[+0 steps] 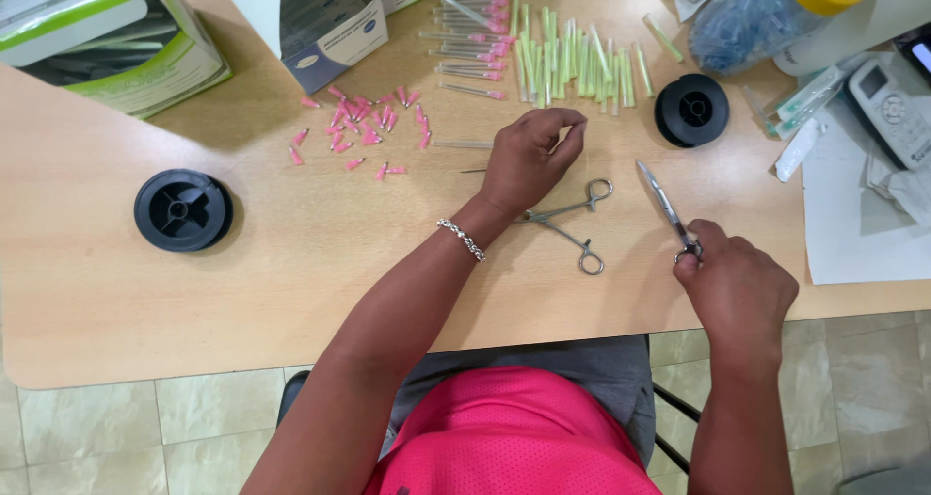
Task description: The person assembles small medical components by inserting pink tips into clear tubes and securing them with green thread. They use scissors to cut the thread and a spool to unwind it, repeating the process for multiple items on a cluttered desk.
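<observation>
My left hand [529, 158] rests on the wooden table [291, 262] with fingers curled, fingertips pinched near a thin needle [473, 171]; whether it holds anything is unclear. A silver bracelet [462, 239] circles that wrist. Just right of it lies a pair of metal forceps [572, 225], handles spread, partly under my hand. My right hand [734, 287] grips a second pair of metal forceps [665, 207] by the finger rings, tips pointing up-left. Loose pink needle hubs [361, 127] are scattered left of my left hand.
Green capped tubes [574, 63] and pink-tipped needles [472, 39] lie at the back. Two black spools [182, 209] [691, 109] sit left and right. Open boxes [126, 39] [320, 20] stand at back left. A plastic bag [747, 15], papers [853, 214] and a white handset [892, 107] fill the right.
</observation>
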